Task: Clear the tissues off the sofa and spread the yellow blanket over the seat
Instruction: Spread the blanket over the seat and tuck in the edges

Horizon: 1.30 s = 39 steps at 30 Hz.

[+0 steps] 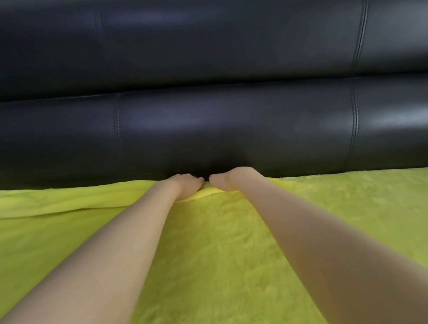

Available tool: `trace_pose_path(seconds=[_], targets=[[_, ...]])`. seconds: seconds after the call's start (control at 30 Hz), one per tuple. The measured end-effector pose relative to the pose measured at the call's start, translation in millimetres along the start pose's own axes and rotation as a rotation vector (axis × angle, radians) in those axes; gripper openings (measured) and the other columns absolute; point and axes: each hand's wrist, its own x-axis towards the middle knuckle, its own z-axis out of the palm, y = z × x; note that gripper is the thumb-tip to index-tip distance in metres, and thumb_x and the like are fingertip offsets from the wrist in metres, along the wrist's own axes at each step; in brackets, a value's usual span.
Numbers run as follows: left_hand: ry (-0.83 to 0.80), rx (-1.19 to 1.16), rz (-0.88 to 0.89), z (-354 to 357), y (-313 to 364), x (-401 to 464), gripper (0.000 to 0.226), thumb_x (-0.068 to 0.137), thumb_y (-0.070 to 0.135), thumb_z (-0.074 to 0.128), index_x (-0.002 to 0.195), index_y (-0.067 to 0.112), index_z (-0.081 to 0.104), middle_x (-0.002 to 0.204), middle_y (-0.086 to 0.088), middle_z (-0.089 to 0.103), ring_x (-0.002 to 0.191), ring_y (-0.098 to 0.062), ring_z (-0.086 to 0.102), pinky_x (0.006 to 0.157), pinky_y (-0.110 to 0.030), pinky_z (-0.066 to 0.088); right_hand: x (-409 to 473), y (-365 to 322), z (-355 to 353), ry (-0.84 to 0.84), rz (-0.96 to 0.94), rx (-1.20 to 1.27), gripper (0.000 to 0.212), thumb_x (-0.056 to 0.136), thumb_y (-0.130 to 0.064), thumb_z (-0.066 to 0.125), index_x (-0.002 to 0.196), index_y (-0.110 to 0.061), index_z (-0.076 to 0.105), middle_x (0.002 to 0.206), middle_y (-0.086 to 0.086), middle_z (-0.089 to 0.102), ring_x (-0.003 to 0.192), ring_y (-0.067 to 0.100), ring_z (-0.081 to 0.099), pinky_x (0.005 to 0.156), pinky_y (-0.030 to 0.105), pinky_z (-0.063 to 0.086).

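Note:
The fuzzy yellow blanket [220, 256] covers the sofa seat across the whole lower half of the head view. Both my arms reach forward over it. My left hand [187, 185] and my right hand [223, 182] meet side by side at the blanket's far edge, right where the seat joins the black leather backrest [229, 121]. The fingers of both hands curl down onto a small raised fold of the blanket edge and appear to grip it. The fingertips are hidden against the backrest. No tissues are in view.
The backrest has two padded horizontal rolls with stitched seams. On the left the blanket lies in loose folds [36, 207] near the backrest. On the right its edge runs flat along the backrest base.

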Motion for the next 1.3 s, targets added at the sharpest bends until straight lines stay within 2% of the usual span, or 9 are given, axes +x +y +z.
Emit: trace_pose_path(seconds=[0.07,0.2,0.33,0.43,0.67,0.9,1.03,1.2,1.3], targets=[[0.074,-0.024,0.067,7.2,-3.9,-6.9,0.044,0.104,0.032,0.022,0.137,0.020,0.049,0.137,-0.005,0.053,0.124,-0.024,0.050,0.103,-0.038,0.040,-3.2,-0.2,1.2,0.009,0.009,-0.032,0.066,0.094,-0.050,0.029,0.149,-0.015,0.031,0.151,0.008,0.035,0.138,0.028,0.033,0.114,0.041,0.024],[0.406,0.202,0.218,16.7,-6.3,-24.2,0.036,0.101,0.035,0.032,0.114,0.023,0.064,0.100,0.001,0.068,0.091,-0.018,0.063,0.076,-0.036,0.053,-8.4,2.1,5.0,0.038,0.016,-0.068,0.064,0.097,-0.052,0.025,0.147,-0.013,0.035,0.148,0.010,0.040,0.135,0.029,0.038,0.112,0.042,0.027],[0.568,0.257,0.276,20.3,-2.4,-28.4,0.028,0.099,0.026,0.042,0.117,0.021,0.062,0.111,0.003,0.063,0.103,-0.018,0.060,0.079,-0.035,0.053,-17.1,3.1,6.4,0.095,0.002,-0.083,0.060,0.100,-0.048,0.023,0.147,-0.013,0.036,0.149,0.011,0.040,0.136,0.029,0.037,0.110,0.040,0.028],[0.514,0.229,0.229,27.2,3.6,-25.3,0.029,0.096,0.018,0.043,0.119,0.019,0.061,0.112,0.000,0.064,0.101,-0.020,0.061,0.080,-0.035,0.053,-21.5,7.1,10.4,0.131,-0.035,-0.125,0.060,0.100,-0.049,0.019,0.145,-0.015,0.041,0.147,0.010,0.044,0.134,0.028,0.040,0.110,0.041,0.029],[0.311,0.220,0.123,24.3,4.9,-12.1,0.046,0.100,0.036,0.026,0.131,0.018,0.054,0.129,-0.005,0.059,0.117,-0.024,0.055,0.090,-0.035,0.045,-15.4,14.1,20.4,0.197,-0.165,-0.223,0.058,0.100,-0.044,0.014,0.139,-0.016,0.048,0.143,0.008,0.048,0.132,0.027,0.041,0.112,0.046,0.023],[0.037,0.152,0.088,6.7,1.1,8.8,0.053,0.101,0.036,0.014,0.134,0.015,0.049,0.141,-0.011,0.048,0.125,-0.029,0.047,0.102,-0.039,0.037,-39.1,53.6,8.9,0.192,-0.418,0.199,0.043,0.099,-0.036,0.035,0.139,-0.024,0.047,0.140,0.004,0.049,0.128,0.024,0.044,0.104,0.037,0.035],[0.279,0.136,0.136,26.0,-4.2,0.7,0.049,0.102,0.037,0.019,0.125,0.021,0.059,0.133,-0.008,0.056,0.121,-0.027,0.052,0.098,-0.037,0.037,-51.5,67.1,25.0,0.750,-0.433,-0.081,0.035,0.095,-0.026,0.044,0.127,-0.020,0.056,0.120,0.000,0.057,0.115,0.020,0.049,0.094,0.035,0.043],[0.599,0.152,0.168,36.2,-0.6,-13.9,0.048,0.101,0.043,0.031,0.088,0.018,0.070,0.078,0.001,0.068,0.073,-0.018,0.063,0.063,-0.028,0.044,-51.4,78.6,34.6,0.732,-0.190,0.001,0.038,0.094,-0.030,0.042,0.126,-0.014,0.055,0.118,0.002,0.055,0.111,0.021,0.049,0.087,0.034,0.045],[0.877,0.259,0.380,34.7,1.7,-23.9,0.033,0.097,0.039,0.045,0.086,0.020,0.070,0.077,0.005,0.068,0.071,-0.013,0.063,0.066,-0.027,0.049,-51.4,77.0,37.3,0.741,-0.207,-0.014,0.043,0.091,-0.031,0.043,0.130,-0.015,0.053,0.122,0.001,0.053,0.116,0.021,0.048,0.095,0.034,0.040]])
